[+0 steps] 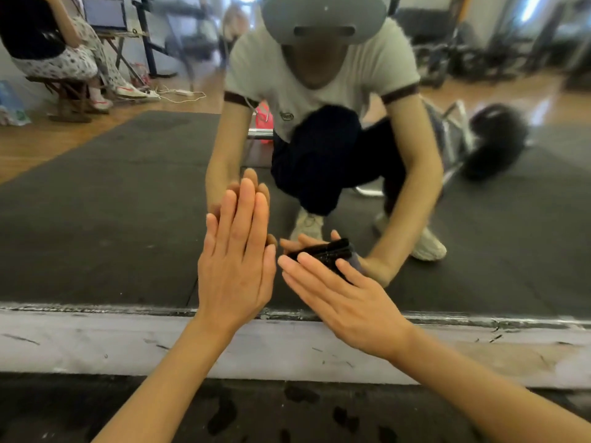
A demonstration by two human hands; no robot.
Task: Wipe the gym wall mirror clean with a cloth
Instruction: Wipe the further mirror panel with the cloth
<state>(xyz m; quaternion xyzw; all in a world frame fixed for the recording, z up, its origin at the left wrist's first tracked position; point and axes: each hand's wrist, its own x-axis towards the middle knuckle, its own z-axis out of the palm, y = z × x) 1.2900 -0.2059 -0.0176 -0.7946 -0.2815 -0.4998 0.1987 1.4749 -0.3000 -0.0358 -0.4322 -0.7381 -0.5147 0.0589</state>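
The left hand (235,263) lies flat on the mirror (112,219), fingers straight and close together, holding nothing; it looks like a brace for a person crouched low. The right hand (343,290) presses a dark folded cloth (329,252) against the glass with straight, spread fingers; the cloth sits under those fingers, just right of the left hand's thumb side and low on the mirror, a little above its bottom edge.

To wipe well here, my judgement is that the right palm should keep even pressure across the whole fold, so that the cloth does not slip out from under the fingers; overlapping passes along the bottom strip would suit, since grime tends to gather near an edge; the bracing hand will leave its own print, so that patch wants a pass too.

Below both wrists runs a pale, scuffed ledge (96,343) at the foot of the mirror; nearer than that lies a dark mat with wet-looking blotches (224,414). Beyond the hands, in the reflection, a black floor mat meets a wooden floor; a seated person (60,59) is far off to the left, and blurred gym gear (492,139) lies to the right.
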